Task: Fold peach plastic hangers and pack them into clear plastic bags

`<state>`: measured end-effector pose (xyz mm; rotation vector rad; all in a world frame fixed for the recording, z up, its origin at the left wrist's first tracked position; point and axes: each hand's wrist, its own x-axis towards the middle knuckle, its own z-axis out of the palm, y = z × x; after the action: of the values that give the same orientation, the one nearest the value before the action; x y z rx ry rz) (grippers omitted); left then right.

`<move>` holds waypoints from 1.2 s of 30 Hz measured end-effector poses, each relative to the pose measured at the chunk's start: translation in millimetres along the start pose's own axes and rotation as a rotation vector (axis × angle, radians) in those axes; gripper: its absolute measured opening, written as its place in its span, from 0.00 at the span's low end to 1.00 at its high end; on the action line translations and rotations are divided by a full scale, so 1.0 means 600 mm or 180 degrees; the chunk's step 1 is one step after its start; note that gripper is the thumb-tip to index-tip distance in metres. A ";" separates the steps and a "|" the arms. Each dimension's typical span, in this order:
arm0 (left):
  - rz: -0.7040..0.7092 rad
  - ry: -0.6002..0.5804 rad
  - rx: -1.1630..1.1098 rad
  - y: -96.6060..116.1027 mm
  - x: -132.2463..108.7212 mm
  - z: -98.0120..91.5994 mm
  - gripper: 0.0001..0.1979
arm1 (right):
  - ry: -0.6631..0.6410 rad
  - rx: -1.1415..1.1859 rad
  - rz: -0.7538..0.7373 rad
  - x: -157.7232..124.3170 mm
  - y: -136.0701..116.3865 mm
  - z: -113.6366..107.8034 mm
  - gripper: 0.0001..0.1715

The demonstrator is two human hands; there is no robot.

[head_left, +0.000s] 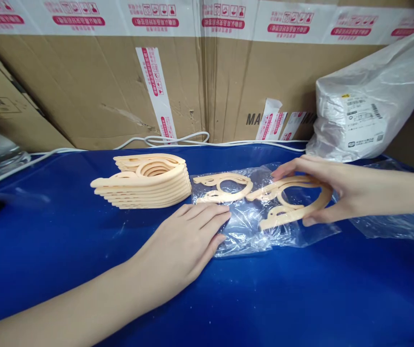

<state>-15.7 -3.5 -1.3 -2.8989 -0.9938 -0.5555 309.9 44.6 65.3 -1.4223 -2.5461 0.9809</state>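
Fingers of your left hand (187, 241) lie flat and slightly spread, gripping nothing. Their tips press on the near edge of the clear bag (245, 233) at mid-frame, seemingly to pin the slippery film to the blue cloth (84, 250). Right of centre, your right hand (322, 188) pinches a peach curved piece (282, 218), thumb below and fingers above, and holds it tilted over the bag's right part. A second piece (224, 185) lies in the bag just to its left. Left of the bag, a neat stack of like pieces (145, 188) sits apart from both hands, in front of the cardboard boxes (101, 86) across the top.
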 end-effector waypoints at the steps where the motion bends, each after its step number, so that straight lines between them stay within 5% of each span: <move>1: -0.0015 -0.0016 -0.0072 0.000 -0.001 -0.001 0.17 | 0.0041 -0.0119 -0.0081 0.005 -0.008 0.010 0.41; 6: -0.0194 -0.0278 -0.0281 0.000 0.001 -0.007 0.21 | 0.0388 -0.0534 -0.0513 0.026 -0.019 0.045 0.46; 11: -0.0253 -0.0396 -0.0320 0.000 0.004 -0.012 0.25 | 0.0177 -0.0515 -0.0389 0.019 0.008 0.021 0.58; 21: -0.0304 -0.0201 -0.0601 -0.008 -0.002 0.004 0.27 | 0.0336 -0.0107 -0.0651 0.033 -0.008 0.048 0.54; 29: -0.0389 -0.0126 -0.0628 -0.006 -0.006 0.007 0.27 | -0.0059 0.0022 -0.0613 0.030 0.017 0.026 0.52; 36: -0.0373 -0.0607 -0.0615 -0.002 -0.003 -0.005 0.29 | -0.0336 0.0145 -0.0658 0.027 0.003 0.029 0.51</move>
<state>-18.6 -3.7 1.0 -3.1276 -1.2037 -0.4062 296.1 49.2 46.8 -1.0964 -2.6585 1.0967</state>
